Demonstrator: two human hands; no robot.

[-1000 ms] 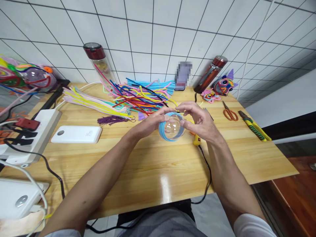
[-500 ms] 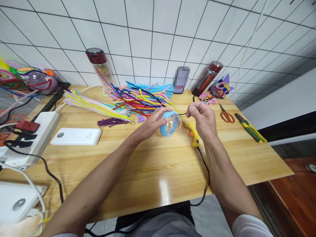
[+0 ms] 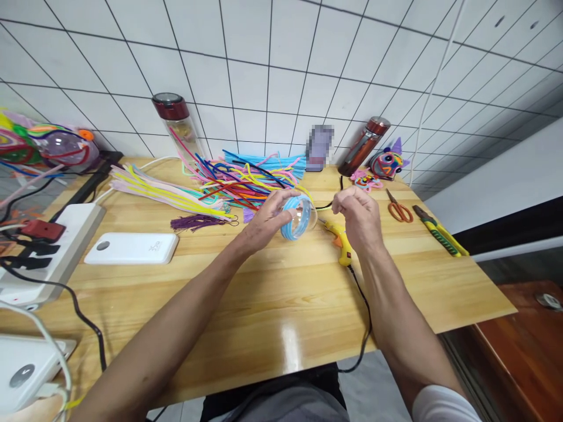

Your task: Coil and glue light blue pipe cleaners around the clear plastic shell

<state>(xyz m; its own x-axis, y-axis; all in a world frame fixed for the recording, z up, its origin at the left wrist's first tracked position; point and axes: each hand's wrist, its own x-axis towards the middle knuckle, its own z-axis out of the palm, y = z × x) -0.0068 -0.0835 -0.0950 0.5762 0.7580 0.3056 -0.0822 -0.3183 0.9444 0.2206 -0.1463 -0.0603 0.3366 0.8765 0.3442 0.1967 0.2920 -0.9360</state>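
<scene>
The left hand (image 3: 264, 225) holds a clear plastic half-ball (image 3: 303, 218), banded with blue pipe cleaner, just above the counter (image 3: 264, 305) at the middle of the frame. Its grip is curled round the shell, thumb on top and fingers below, which seems meant to steady it and turn it toward the other hand. The right hand (image 3: 358, 220) hangs just beside it on the right, its grip pressed together thumb to forefinger. Whatever it pinches is too thin to make out, and a yellowish strand near the fingertips may or may not be in it. A yellow glue gun (image 3: 339, 243) lies on the counter partly under that hand, its tip half hidden and its black cord running off the near edge. The heap of coloured pipe cleaners (image 3: 246, 176) lies close behind the hands, probably for easy reach. Scissors (image 3: 398, 208) and pliers (image 3: 440, 231) lie at the right, a white power bank (image 3: 132, 249) at the left. A white device at the lower left is cut off by the frame.
</scene>
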